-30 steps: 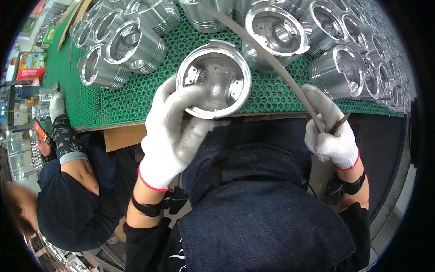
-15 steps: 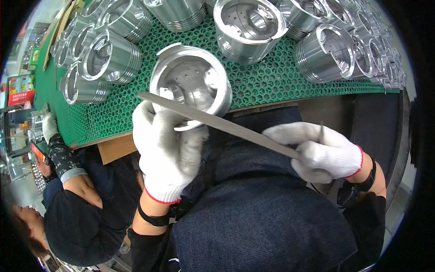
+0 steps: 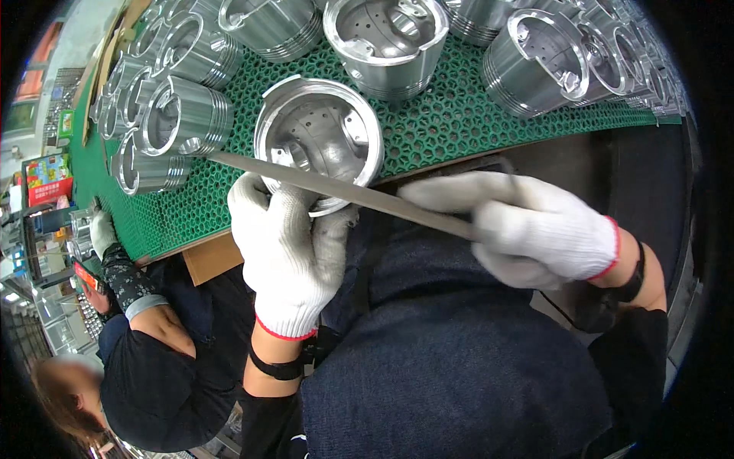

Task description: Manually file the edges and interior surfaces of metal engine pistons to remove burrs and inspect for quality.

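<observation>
A silvery metal piston [image 3: 329, 126] sits on the green mat near its front edge, with its hollow side tilted up toward me. My left hand [image 3: 287, 249], in a white knit glove, is closed on the piston's near rim; some fingertips are hidden behind the metal. Across the near rim lies a long flat grey file [image 3: 340, 188], its far end reaching past the piston to the left. In its white glove, my right hand [image 3: 543, 229] is wrapped round the file's right end, slightly blurred by motion.
More pistons [image 3: 386, 53] stand close behind, with clusters at the left [image 3: 187, 115] and right [image 3: 539, 65] of the green honeycomb mat [image 3: 436, 141]. Cardboard [image 3: 212, 258] shows under the table edge. A co-worker [image 3: 164, 375] sits at my left, one gloved hand by the table.
My right hand has moved left and slightly up, pushing the file farther left across the piston rim. My left hand keeps its hold on the piston. The whole view has shifted a little.
</observation>
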Tool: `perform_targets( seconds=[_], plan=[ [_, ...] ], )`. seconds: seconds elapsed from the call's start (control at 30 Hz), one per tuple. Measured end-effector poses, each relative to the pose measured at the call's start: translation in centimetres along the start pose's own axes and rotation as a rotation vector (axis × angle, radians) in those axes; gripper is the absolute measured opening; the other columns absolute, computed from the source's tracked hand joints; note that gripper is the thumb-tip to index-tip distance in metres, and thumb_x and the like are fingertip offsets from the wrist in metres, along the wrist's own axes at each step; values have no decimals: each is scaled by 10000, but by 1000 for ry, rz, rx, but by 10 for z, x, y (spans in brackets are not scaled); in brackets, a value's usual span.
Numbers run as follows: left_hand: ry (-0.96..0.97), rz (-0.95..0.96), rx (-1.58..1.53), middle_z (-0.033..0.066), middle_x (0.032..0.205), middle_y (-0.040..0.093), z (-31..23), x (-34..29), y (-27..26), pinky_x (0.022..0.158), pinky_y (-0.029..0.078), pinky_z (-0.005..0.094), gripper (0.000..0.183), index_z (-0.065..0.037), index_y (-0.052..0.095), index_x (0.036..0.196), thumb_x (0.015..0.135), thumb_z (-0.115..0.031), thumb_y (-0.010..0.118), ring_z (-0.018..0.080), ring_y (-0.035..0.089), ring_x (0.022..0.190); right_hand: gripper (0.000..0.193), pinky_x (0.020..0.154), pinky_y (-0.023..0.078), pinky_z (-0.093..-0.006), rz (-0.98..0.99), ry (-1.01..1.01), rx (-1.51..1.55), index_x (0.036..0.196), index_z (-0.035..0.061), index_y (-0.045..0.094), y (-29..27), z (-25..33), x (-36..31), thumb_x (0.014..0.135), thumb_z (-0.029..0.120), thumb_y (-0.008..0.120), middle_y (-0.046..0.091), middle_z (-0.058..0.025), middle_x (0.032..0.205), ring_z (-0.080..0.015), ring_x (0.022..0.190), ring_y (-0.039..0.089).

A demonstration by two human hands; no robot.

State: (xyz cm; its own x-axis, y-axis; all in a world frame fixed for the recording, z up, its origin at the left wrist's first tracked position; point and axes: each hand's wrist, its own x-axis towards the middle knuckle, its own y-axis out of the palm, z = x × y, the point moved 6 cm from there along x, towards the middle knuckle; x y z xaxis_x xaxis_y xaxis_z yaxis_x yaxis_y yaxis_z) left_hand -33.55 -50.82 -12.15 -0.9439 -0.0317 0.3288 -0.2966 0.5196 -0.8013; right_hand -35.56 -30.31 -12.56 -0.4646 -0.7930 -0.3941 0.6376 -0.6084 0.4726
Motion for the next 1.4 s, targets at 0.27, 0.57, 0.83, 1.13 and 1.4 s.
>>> perform_targets(
  seconds=[0.27,0.57,0.83,1.13,1.4],
  plan=[
    [50,-4,-26,219,1038,530,-6,3,2,797,464,431,352,-57,638,1031,778,-282,735,353,550,916,686,315,347,-180,52,-52,-41,1410,-65,329,9,7,21,983,457,458,465,32,492,-37,341,416],
    [147,-66,-316,198,1178,549,15,1,-8,921,442,410,829,53,376,1377,727,-229,807,327,561,1023,696,993,471,-420,-217,15,-177,1149,-78,628,-89,-27,-89,740,468,765,627,-262,1159,-354,1092,623],
    [130,260,-49,205,1017,604,-17,-12,-22,849,458,422,1049,145,207,1424,705,-345,793,342,583,909,489,810,536,-417,-107,142,-1086,1345,253,519,-105,-96,-42,895,436,576,664,-186,1071,-361,884,664],
    [-207,467,-1580,360,1050,571,-25,-20,-30,800,530,435,787,104,388,1361,761,-217,784,374,650,844,438,650,538,-423,-464,283,-1731,1275,242,560,-126,-74,-41,859,377,591,643,-127,823,-333,716,646],
    [232,275,-53,36,901,648,-11,17,-16,616,506,343,367,-145,675,1014,663,-152,782,255,640,728,369,737,516,-409,-451,-70,-1424,1207,232,620,-61,-15,-10,844,294,643,667,-118,855,-311,789,649]
  ],
)
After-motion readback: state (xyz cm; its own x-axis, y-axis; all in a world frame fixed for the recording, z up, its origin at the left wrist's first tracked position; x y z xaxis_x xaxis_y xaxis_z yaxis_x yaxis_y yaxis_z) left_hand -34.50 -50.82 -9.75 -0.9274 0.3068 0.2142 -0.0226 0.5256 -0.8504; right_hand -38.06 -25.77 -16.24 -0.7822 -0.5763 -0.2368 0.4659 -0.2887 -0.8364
